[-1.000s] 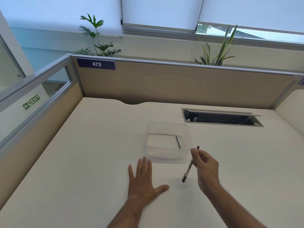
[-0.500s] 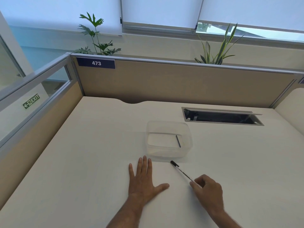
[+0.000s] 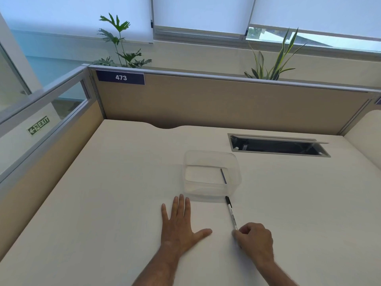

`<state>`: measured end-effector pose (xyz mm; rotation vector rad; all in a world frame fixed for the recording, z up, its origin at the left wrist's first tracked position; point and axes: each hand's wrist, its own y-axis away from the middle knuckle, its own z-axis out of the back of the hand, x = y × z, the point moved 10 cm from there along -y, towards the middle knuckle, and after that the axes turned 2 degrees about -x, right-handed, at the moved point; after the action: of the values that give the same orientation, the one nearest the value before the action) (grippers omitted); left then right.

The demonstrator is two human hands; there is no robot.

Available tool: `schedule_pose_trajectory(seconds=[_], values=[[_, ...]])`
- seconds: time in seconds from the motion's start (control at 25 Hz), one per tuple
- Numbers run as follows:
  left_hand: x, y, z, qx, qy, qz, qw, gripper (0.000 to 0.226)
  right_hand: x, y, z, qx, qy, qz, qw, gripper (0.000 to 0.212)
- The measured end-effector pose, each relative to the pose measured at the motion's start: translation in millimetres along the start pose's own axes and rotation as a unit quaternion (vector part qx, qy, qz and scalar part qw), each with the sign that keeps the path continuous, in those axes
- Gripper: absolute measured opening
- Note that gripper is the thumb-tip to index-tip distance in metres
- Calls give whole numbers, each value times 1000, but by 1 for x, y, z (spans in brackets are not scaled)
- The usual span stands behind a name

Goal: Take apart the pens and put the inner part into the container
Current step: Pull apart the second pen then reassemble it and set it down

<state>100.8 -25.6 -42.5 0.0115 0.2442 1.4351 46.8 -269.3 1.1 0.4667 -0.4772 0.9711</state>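
The pale bench [image 3: 115, 182] spreads wide and mostly bare, open room on every side of the work. Near its middle stands the clear container [image 3: 212, 176], one thin dark inner part [image 3: 223, 176] lying along its right wall. The left hand [image 3: 179, 226] rests flat at about 7 o'clock from it, fingers spread, holding nothing. The right hand [image 3: 254, 241], much the nearer, is curled, its fingers pinching the near end of the pen [image 3: 231, 212]. The pen's long axis runs from that hand toward 11 o'clock, its black cap almost touching the container's near right corner.
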Motion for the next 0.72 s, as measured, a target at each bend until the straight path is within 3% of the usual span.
schedule_pose_trajectory(seconds=[0.72], values=[[-1,0,3,-7,-8,-2,1000,124,19,5,-15,69,28,27,997,23]])
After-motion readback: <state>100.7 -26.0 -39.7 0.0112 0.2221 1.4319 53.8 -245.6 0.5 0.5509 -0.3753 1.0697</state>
